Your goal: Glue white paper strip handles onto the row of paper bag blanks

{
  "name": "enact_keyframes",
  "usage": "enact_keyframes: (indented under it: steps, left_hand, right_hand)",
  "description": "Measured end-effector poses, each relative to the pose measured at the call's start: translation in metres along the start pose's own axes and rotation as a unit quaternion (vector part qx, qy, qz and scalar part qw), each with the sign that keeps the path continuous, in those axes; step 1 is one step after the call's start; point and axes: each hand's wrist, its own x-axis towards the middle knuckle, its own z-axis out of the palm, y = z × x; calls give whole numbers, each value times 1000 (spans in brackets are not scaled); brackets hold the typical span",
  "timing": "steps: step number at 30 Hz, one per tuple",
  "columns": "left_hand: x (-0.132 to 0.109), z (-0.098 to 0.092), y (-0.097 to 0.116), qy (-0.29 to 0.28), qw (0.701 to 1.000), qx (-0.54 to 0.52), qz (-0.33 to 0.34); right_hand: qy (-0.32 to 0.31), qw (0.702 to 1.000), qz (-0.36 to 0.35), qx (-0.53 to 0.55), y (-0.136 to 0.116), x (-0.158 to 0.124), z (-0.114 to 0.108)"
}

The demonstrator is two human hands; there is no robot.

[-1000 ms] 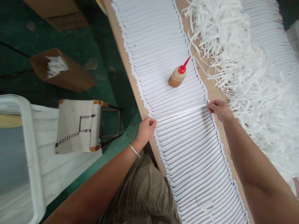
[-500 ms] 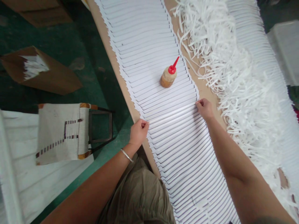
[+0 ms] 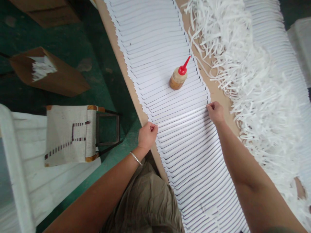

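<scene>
Left hand (image 3: 147, 137) and right hand (image 3: 216, 113) pinch 1 white strip (image 3: 182, 116) between fingers (image 3: 154, 127); plain bottle (image 3: 178, 79) nearby.

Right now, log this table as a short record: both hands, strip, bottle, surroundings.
Left hand: pinches one end of a white strip
Right hand: pinches its other end
Strip: stretched across dark-lined white rows
Bottle: red-tipped, on the rows beyond the hands
Right side: loose strips heaped on the table
Left side: stool and open cardboard box
</scene>
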Motion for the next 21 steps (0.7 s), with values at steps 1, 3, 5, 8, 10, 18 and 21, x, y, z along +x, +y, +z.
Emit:
enact_keyframes:
  steps: [1, 3, 5, 8, 10, 18, 21]
  left_hand:
    - [0, 0, 1, 1, 1000, 3, -2]
    - [-1, 0, 2, 3, 1000, 8, -2]
    - [-1, 0, 2, 6, 1000, 12, 1]
    - [0, -1, 4, 7, 1000, 27, 5]
    - [1, -1, 6, 5, 999, 53, 7]
    - [-3, -11, 6, 1, 998, 65, 16]
    - [-14, -17, 1, -11, 999, 20, 45]
  right_hand:
    - [-1, 1000, -1, -1, 0, 0, 0]
    - [-3, 1000, -3, -2, 1, 1, 2]
    - [-3, 1000, -4, -8, 0, 0, 3]
    - [-10, 1000, -3, -20, -2, 0, 4]
    - [-20, 999, -7, -36, -4, 1, 2]
    - [86, 994, 33, -61, 3, 60, -12]
    - [168, 981, 98, -5, 12, 100, -9]
